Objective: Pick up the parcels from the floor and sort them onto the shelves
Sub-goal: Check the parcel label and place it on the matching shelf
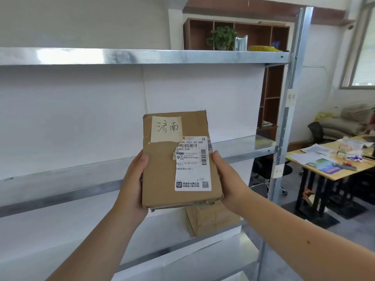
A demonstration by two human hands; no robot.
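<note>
While we stand before the metal shelves [142, 56], we hold a flat cardboard parcel [162, 169] up in front of us, face toward us, its long axis running nearly vertical with the top edge tipped slightly away. Our left hand [133, 179] grips its left edge with the thumb on the front face, and our right hand [227, 179] clamps the right edge the same way. Both hands are closed around the parcel's sides, and it hangs in the air at about the height of the middle shelf board [60, 179].

The parcel is a brown rectangular carton, creased and ragged at the top right and lower corners. A pale handwritten note [166, 128] is stuck near the top, and a white printed shipping label [192, 165] with barcodes covers the right half, its upper left corner peeling.

Below it, on the lower shelf, lies a second brown parcel [211, 220]. The shelves are shiny galvanized steel with a perforated upright [288, 110] at right.
</note>
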